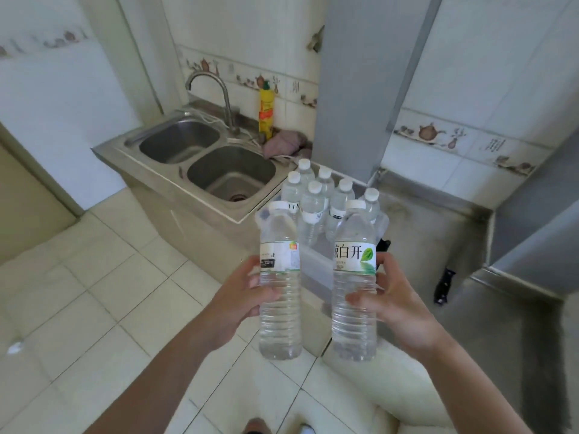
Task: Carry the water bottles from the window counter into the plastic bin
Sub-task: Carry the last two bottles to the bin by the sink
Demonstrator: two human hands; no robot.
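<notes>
Clear plastic, full of water: I have one bottle in each hand, both upright and side by side at the middle of my view. My left hand has its grip curled round the left bottle just below its label, thumb across the front. My right hand holds the right bottle, the one with the green leaf label, the same way, fingers behind and thumb in front. The two bottles are near each other but apart.

At twelve o'clock from them, just beyond, six more white-capped bottles stand packed together in the translucent plastic bin, whose near wall shows between my two bottles. So I judge this the carry-and-drop step, close to its end: the load is at the bin, not yet in it.

The next move, as I read it, calls for lowering both bottles past the rim into the free near part of the bin, upright, without knocking the standing ones, then letting go.

Further out, a steel double sink sits at ten o'clock with a yellow detergent bottle and a pinkish cloth behind it. A grey tabletop runs off at two o'clock, a dark object lying on it.
</notes>
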